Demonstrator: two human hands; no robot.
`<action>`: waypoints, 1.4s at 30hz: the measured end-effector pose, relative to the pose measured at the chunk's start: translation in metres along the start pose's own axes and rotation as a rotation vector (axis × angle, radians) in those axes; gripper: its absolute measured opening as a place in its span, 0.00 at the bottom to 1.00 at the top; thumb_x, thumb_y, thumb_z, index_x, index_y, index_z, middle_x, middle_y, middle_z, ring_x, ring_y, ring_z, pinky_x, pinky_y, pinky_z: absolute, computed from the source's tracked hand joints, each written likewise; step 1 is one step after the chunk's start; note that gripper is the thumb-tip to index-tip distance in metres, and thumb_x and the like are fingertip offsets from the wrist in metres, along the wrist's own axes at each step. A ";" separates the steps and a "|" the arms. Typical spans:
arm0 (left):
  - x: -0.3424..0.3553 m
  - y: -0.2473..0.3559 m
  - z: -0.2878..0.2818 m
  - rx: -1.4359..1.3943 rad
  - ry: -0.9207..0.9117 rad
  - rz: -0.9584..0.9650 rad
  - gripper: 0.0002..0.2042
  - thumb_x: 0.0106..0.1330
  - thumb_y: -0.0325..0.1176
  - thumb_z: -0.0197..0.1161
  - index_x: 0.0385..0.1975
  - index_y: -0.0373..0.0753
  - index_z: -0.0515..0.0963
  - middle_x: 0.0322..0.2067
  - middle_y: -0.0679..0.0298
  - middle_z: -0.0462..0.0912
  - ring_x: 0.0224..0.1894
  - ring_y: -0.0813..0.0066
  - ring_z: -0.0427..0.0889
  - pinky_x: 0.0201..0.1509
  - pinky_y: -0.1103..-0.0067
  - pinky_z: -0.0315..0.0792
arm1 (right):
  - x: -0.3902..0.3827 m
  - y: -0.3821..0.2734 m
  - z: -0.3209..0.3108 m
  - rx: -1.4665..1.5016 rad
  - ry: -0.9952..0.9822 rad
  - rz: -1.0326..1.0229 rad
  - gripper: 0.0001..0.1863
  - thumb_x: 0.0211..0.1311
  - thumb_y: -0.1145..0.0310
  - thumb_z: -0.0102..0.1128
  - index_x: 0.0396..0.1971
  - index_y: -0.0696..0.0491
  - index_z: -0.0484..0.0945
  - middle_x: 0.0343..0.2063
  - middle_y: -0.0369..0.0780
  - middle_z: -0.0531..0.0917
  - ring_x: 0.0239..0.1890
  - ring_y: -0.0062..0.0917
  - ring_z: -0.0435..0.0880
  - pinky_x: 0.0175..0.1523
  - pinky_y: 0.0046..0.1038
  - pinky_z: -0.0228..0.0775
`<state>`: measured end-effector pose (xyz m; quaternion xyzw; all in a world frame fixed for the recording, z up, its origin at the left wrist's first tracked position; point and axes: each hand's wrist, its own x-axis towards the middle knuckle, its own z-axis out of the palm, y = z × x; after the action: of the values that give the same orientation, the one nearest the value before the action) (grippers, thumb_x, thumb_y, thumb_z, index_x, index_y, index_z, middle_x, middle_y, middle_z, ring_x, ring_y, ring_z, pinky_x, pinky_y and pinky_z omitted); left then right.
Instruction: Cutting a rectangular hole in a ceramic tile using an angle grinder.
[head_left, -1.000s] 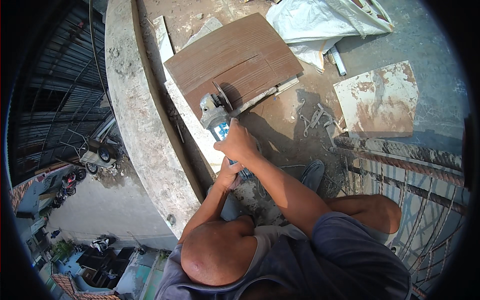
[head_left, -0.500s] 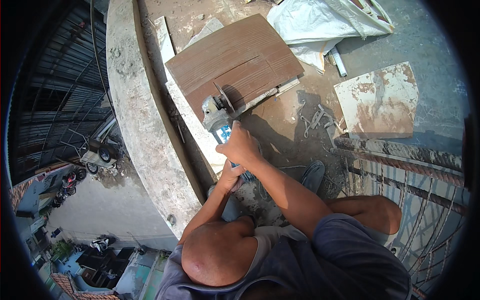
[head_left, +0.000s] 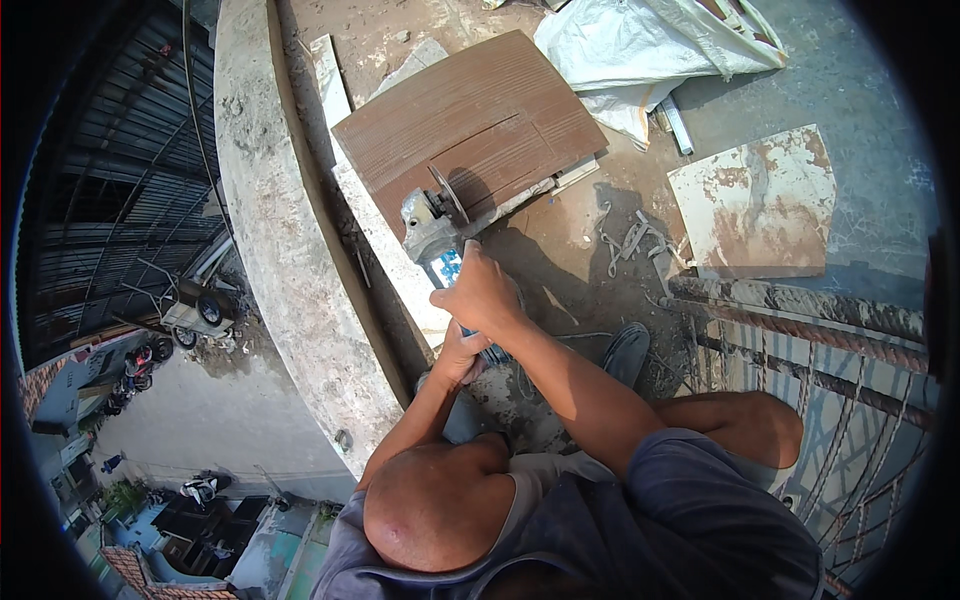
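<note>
Both hands are closed on an angle grinder (head_left: 432, 236) with a blue body and a grey metal head. My right hand (head_left: 482, 292) wraps the body just behind the head. Further back, nearer to me, my left hand (head_left: 463, 356) grips the rear of the tool, partly hidden by my right arm. The thin cutting disc (head_left: 451, 196) stands on edge over the near part of a brown, wood-grained tile (head_left: 450, 110). A straight dark groove runs across this tile in front of the disc. Whether the disc touches the tile, I cannot tell.
White strips of board (head_left: 385, 250) lie under and beside the tile. A low concrete wall (head_left: 300, 240) borders a drop on the left. At right are a stained whitish slab (head_left: 760, 200) and a rusty railing (head_left: 800, 315); a white sack (head_left: 640, 60) lies beyond. A cord (head_left: 580, 334) trails near my foot.
The grinder's head and disc have shifted very slightly to the left. Both hands keep their grip, and the tile stays in place.
</note>
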<state>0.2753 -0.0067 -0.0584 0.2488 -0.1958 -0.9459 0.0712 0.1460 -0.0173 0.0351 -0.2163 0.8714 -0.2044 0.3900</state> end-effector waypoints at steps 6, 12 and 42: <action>0.003 0.021 0.010 0.073 0.103 -0.084 0.38 0.52 0.28 0.73 0.63 0.36 0.59 0.53 0.61 0.73 0.56 0.69 0.74 0.59 0.72 0.71 | 0.003 -0.011 -0.011 0.038 0.013 -0.066 0.41 0.41 0.61 0.68 0.54 0.70 0.62 0.45 0.61 0.78 0.50 0.52 0.79 0.53 0.43 0.73; 0.011 0.029 -0.005 0.054 0.019 0.072 0.39 0.51 0.27 0.74 0.63 0.36 0.59 0.53 0.62 0.73 0.56 0.70 0.75 0.58 0.72 0.72 | 0.010 -0.021 -0.007 0.074 0.010 -0.097 0.41 0.41 0.60 0.69 0.54 0.68 0.63 0.44 0.60 0.78 0.49 0.53 0.79 0.53 0.43 0.73; 0.052 0.045 -0.026 0.083 0.037 0.068 0.35 0.52 0.26 0.73 0.60 0.36 0.61 0.50 0.61 0.76 0.51 0.69 0.78 0.55 0.72 0.75 | 0.057 -0.024 -0.004 0.106 0.033 -0.093 0.39 0.39 0.60 0.71 0.50 0.66 0.67 0.43 0.59 0.79 0.48 0.51 0.80 0.53 0.41 0.74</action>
<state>0.2447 -0.0684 -0.0838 0.2619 -0.2417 -0.9293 0.0965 0.1141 -0.0669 0.0169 -0.2323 0.8546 -0.2718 0.3765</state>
